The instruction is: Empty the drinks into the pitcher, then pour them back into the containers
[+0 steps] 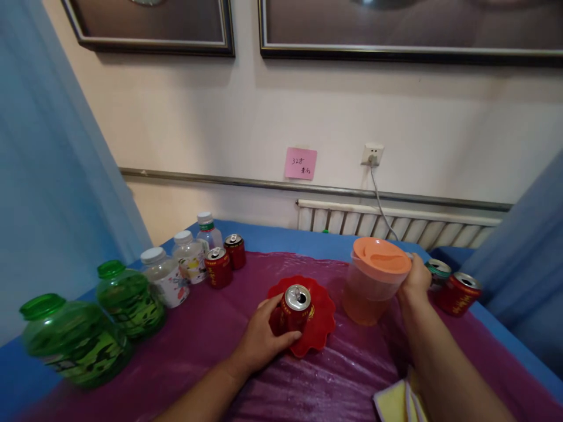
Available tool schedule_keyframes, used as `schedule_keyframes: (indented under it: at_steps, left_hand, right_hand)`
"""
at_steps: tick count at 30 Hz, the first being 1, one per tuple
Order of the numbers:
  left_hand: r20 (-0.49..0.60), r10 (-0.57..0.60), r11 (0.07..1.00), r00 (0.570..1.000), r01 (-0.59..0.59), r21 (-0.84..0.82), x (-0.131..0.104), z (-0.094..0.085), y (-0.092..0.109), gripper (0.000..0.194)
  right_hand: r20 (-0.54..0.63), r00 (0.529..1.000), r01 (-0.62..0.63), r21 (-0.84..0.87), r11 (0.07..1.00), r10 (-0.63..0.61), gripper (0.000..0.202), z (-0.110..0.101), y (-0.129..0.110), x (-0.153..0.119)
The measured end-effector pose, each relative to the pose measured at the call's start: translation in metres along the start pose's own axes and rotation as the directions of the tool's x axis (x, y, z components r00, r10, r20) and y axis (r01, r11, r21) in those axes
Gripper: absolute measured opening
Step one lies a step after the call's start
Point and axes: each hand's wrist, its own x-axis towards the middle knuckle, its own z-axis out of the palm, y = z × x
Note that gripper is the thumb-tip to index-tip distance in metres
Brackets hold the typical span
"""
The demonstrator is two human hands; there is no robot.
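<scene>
Your left fingers (259, 337) curl around the opened red can (295, 310), upright over the red dish (323, 328); thin wall, likely dents: grip lightly mid-body. Right, your right fingers (417, 274) close on the handle side of the lidded pitcher (373, 281); liquid inside, probably heavy.

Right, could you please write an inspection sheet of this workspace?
Surface: blue table, partly under a wrinkled purple cover.
Things in hand: open red can at the red dish; lidded pitcher with liquid inside.
Clutter: green jars, white-capped bottles and two cans at left; two more cans at right; yellow cloth at near right.
Hands: left hand grips the red can; right hand holds the pitcher.
Cables: cord from the wall socket; lower end hidden.
Surroundings: radiator, pipe, pink note and framed pictures along the wall; blue curtains either side.
</scene>
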Motion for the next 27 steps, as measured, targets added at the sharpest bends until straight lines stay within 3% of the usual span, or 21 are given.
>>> schedule_keyframes:
  at_steps: [4,10,16,19,21,23,27]
  left_hand:
    - [-0.012,0.007,1.000,1.000,-0.006,0.024,0.002,0.000,-0.003,0.077]
    - [-0.023,0.028,0.999,0.999,-0.027,0.042,0.003,-0.002,0.002,0.074]
    - [-0.009,0.032,0.999,0.999,-0.031,0.038,0.005,-0.003,0.004,0.073]
    - [0.020,0.055,0.998,0.998,-0.055,0.004,0.007,-0.003,0.005,0.069]
    - [0.024,0.075,0.997,0.997,-0.075,-0.013,0.008,-0.002,0.008,0.068]
    - [0.024,0.095,0.995,0.995,-0.095,-0.013,0.008,-0.002,0.011,0.067]
    - [0.057,0.119,0.993,0.991,-0.119,0.006,0.009,0.001,0.018,0.066]
  right_hand:
    - [-0.124,0.991,-0.050,-0.043,0.998,0.044,0.030,-0.001,0.005,0.001]
    - [-0.075,0.997,-0.016,-0.147,0.989,0.005,0.033,-0.003,0.000,0.000]
    - [-0.103,0.989,0.086,-0.201,0.976,-0.108,0.013,-0.027,-0.031,0.007]
    - [-0.137,0.963,0.206,-0.187,0.960,-0.233,0.023,-0.046,-0.053,-0.018]
    - [-0.063,0.944,0.312,-0.151,0.938,-0.324,0.026,-0.054,-0.064,-0.051]
    - [0.148,0.899,0.424,-0.062,0.903,-0.412,0.023,-0.055,-0.068,-0.091]
    - [0.494,0.805,0.411,-0.063,0.909,-0.330,0.011,-0.039,-0.050,-0.151]
